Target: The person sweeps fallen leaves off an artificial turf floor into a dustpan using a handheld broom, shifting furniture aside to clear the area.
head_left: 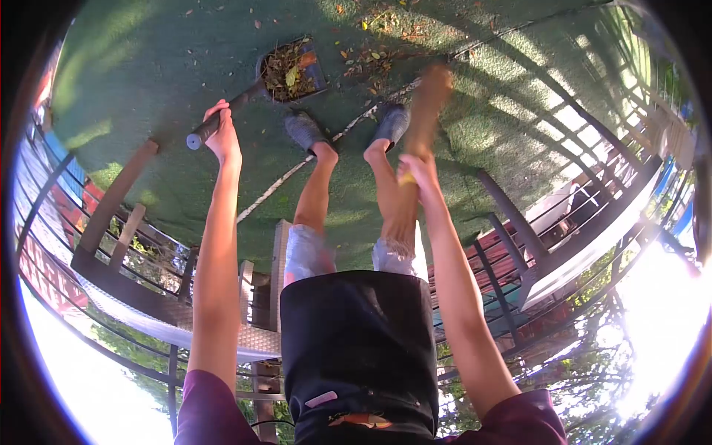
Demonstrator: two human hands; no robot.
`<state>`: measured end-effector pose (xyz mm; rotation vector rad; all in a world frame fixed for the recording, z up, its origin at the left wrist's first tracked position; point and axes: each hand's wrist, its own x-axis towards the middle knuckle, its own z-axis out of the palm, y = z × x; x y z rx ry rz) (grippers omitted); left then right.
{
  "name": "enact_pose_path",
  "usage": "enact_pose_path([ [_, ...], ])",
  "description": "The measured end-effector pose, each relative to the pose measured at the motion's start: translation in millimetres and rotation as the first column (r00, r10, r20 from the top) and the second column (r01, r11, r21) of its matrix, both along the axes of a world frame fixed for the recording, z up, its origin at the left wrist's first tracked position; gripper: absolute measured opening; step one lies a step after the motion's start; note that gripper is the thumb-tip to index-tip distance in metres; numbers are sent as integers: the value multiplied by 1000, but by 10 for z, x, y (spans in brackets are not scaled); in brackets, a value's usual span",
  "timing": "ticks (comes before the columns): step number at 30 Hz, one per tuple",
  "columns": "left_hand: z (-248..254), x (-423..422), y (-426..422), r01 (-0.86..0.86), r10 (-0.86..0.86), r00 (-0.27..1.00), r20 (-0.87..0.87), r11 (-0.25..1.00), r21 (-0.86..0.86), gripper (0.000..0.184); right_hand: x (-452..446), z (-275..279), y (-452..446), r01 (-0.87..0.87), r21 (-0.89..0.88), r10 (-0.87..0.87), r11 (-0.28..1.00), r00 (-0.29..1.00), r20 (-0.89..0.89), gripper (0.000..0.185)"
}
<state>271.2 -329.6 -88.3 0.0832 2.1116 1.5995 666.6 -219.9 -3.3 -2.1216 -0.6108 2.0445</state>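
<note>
My left hand point(222, 137) is closed around the dark handle of a dustpan point(320, 79). The pan rests on the green floor, filled with a heap of dry leaves and twigs point(288, 73), one yellow leaf among them. My right hand point(420, 172) grips a brown broom point(428, 111), smeared by motion. One end of the broom reaches out over the floor past my right foot, and the other runs back towards my right knee. A bit of yellow shows by the right hand's fingers.
Loose leaves point(374, 59) lie scattered on the green floor point(200, 44) beyond my feet. A pale seam point(278, 180) crosses the floor between my shoes. Behind me stand benches point(174, 315) and metal railings point(172, 363). Striped shadows fall on the right.
</note>
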Motion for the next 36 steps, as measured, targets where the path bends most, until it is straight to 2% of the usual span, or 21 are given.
enact_pose_path([
  [1, 67, 13, 45, -18, 18, 999, 32, 1000, 0, 10, -293, -140, 0, -109, -1, 108, 994, 984, -141, 31],
  [2, 96, 43, 39, -36, 36, 997, 68, 999, -2, 9, -663, -215, -81, -47, -30, 45, 998, 997, -66, 40],
  [6, 25, 9, -11, 10, -12, 999, 50, 1000, 29, 10, -1482, -8, -153, 48, 36, -42, 998, 985, -170, 68],
  [9, 0, -5, 16, 24, -24, 1000, 8, 1000, -5, 9, -1427, 251, -201, 21, -11, -22, 1000, 991, -132, 80],
  [11, 8, 12, 10, 17, -17, 1000, 0, 1000, -4, 7, -1184, 648, -219, -51, -14, 48, 999, 985, -168, 65],
  [14, 65, -14, 37, -2, 6, 999, 49, 997, -82, 5, -732, 1189, -237, -160, -37, 154, 986, 979, -135, 78],
  [16, 69, -16, 38, -8, 13, 998, 56, 995, -95, 4, -387, 1453, -243, -72, -60, 64, 996, 990, -126, 74],
  [17, 29, -22, 19, 0, 3, 999, 45, 998, -57, 4, -188, 1450, -226, -147, 13, 147, 989, 989, -11, 77],
  [18, 10, -35, -5, 6, -6, 1000, 29, 1000, -19, 3, 7, 1458, -189, -102, 40, 102, 994, 995, 17, 72],
  [19, -16, -44, -23, 4, -4, 999, 39, 1000, -19, 3, 190, 1402, -131, -150, 91, 142, 984, 985, 94, 53],
  [21, -26, -31, -41, 65, -66, 998, -11, 996, -57, 3, 733, 868, -91, -91, 121, 86, 988, 995, 47, 45],
  [22, -21, -12, -49, 97, -99, 994, -34, 992, -77, 5, 594, 799, 63, -39, 74, 21, 996, 973, 232, 43],
  [23, -16, 7, -53, 105, -108, 994, -36, 993, -60, 5, 350, 764, 242, -7, 107, -24, 994, 959, 282, 41],
  [25, -79, 10, -126, 107, -111, 993, -45, 991, -84, 4, 324, 130, 317, 42, -12, -40, 999, 986, 161, 43],
  [27, -67, 43, -86, 82, -85, 996, -31, 993, -80, 4, 1, -181, 247, -183, 1, 183, 983, 983, 0, 46],
  [28, -1, 68, -60, 53, -54, 999, -9, 996, -69, 5, -388, 43, 180, -103, -2, 103, 995, 993, 54, 55],
  [29, 47, 109, -48, 26, -25, 1000, 15, 998, -61, 5, -419, -208, 1, -173, 21, 174, 985, 983, -59, 66],
  [31, 41, 96, -57, 43, -43, 999, 9, 996, -76, 6, -712, 120, -63, -266, -53, 266, 963, 964, -3, 62],
  [32, 49, 86, -48, 33, -30, 999, 35, 996, -87, 6, -698, 84, -170, -351, -45, 350, 935, 936, -30, 79],
  [34, -66, -15, -156, 94, -93, 994, 54, 995, -27, 5, -666, 327, -182, -427, -21, 424, 904, 902, -77, 88],
  [36, -44, -62, -152, 88, -83, 994, 73, 994, -57, 6, -546, 525, -153, -469, -16, 464, 883, 878, -117, 84],
])
